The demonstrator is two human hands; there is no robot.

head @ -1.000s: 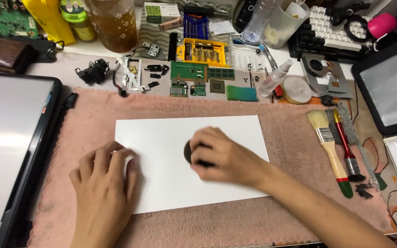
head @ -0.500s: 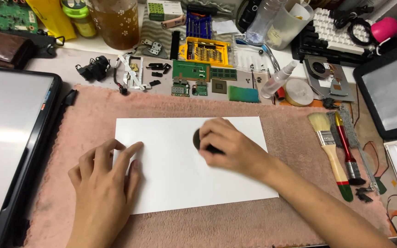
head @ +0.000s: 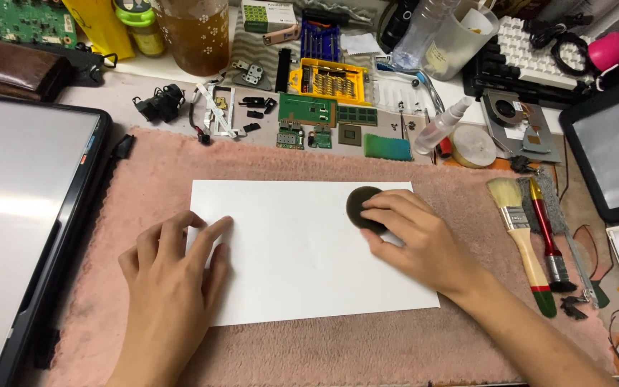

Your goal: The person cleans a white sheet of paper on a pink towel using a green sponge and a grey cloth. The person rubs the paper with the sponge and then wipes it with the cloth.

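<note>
Our right hand (head: 417, 240) presses its fingertips on a dark round pad (head: 361, 206) at the white sheet's (head: 295, 244) far right corner; our left hand (head: 173, 283) (flat, fingers spread) pins the sheet's left edge on the pink towel (head: 152, 158).

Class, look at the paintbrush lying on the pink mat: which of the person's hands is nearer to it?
Right. The right hand rests on a dark round pad just left of the paintbrush. The left hand presses the white sheet's far left edge, across the mat.
</note>
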